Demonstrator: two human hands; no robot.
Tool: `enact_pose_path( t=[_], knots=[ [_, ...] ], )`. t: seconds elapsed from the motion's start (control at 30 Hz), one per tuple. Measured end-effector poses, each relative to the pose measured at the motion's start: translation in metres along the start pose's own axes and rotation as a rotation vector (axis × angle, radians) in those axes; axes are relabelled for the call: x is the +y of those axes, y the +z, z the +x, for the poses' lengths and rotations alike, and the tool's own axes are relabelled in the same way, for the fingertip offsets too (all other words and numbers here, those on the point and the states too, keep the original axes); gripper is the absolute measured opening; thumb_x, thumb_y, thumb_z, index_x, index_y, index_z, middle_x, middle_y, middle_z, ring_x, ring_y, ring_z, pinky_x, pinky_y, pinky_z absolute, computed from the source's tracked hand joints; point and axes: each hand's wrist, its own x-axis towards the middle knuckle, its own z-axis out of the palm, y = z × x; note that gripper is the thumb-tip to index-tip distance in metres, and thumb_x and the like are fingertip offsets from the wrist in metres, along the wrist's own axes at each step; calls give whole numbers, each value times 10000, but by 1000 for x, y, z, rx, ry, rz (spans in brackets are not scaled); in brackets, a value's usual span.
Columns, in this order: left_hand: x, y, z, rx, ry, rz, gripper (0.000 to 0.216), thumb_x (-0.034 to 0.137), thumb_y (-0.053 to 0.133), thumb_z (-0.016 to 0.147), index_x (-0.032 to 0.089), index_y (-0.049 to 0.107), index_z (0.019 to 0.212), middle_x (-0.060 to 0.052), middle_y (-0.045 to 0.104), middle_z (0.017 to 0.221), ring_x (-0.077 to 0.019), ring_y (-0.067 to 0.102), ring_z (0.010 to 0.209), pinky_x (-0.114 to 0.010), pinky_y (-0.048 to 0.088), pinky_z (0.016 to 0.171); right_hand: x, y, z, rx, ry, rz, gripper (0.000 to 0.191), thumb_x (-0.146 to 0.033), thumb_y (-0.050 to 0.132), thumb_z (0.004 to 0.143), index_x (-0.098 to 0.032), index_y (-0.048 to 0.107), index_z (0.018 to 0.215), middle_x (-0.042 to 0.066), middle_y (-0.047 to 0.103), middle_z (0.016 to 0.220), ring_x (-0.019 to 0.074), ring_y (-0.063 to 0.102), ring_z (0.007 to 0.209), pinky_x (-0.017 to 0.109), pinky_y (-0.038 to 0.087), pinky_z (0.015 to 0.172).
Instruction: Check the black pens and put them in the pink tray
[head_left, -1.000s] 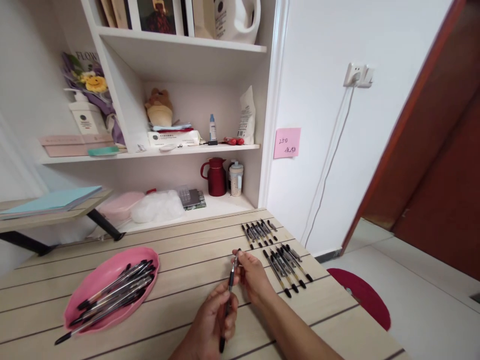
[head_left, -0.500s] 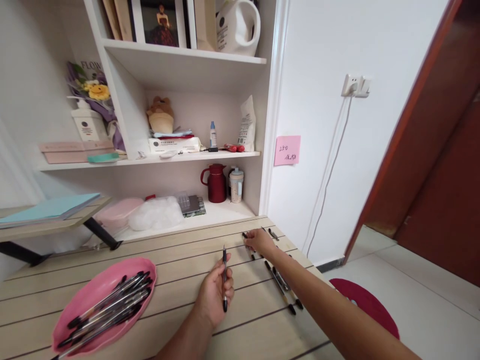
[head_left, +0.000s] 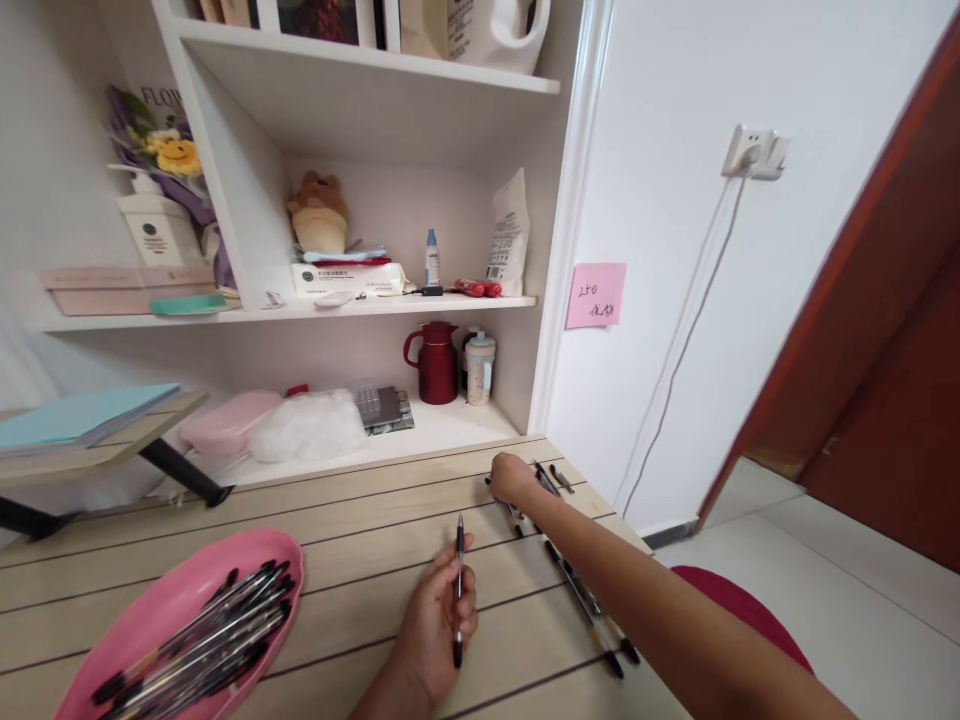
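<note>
My left hand is closed around a black-and-clear pen, its bare tip pointing away from me. Farther out over the table, my right hand is curled downward with its fingertips mostly hidden. Just below that hand lies a pen, and a black end pokes out at its left side; whether the fingers grip it I cannot make out. Under my right forearm rest more pens, partly covered. At the far right edge of the table is a short dark piece, perhaps a pen part.
A pink tray of capped pens stands at the left on the slatted table. Behind it is a small raised stand on black legs. White shelves hold a red jug and a cup. A maroon round seat sits right.
The view has shifted, and the tray sits lower and farther left. My right hand has curled over more, hiding its fingers. My left hand keeps the same pen.
</note>
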Motion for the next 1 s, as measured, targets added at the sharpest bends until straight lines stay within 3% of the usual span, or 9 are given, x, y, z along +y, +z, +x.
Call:
enact_pose_path(
  t=[0.27,0.5,0.8,1.0],
  knots=[
    [1,1,1,10,-19,18,395,220,579,676,205,520,1066,47,480,592,-16,318,350,-157,153,328,-8,9,-7,-8,-53,-94,353,-62,536,645,-70,595,993,206,609,1021,247,593,924,295,435,758],
    [1,-1,1,-6,-12,11,386,221,572,692,204,513,1073,43,487,595,-13,326,355,-151,158,331,4,-8,-10,14,-45,-121,313,-107,514,687,-70,592,988,208,606,1023,245,589,928,302,423,756],
    [1,1,1,0,-12,-1,379,215,582,697,206,512,1069,45,493,592,-15,344,359,-149,173,331,30,-3,-53,-9,-47,-180,276,-298,502,716,-116,631,878,163,637,949,270,585,910,342,419,743],
    [0,0,0,-2,-11,-12,370,213,595,686,203,527,1049,45,499,589,-14,348,357,-147,174,327,30,4,-62,-6,-58,-228,282,-284,504,705,-113,619,897,175,626,966,278,588,896,352,417,730]
  ],
)
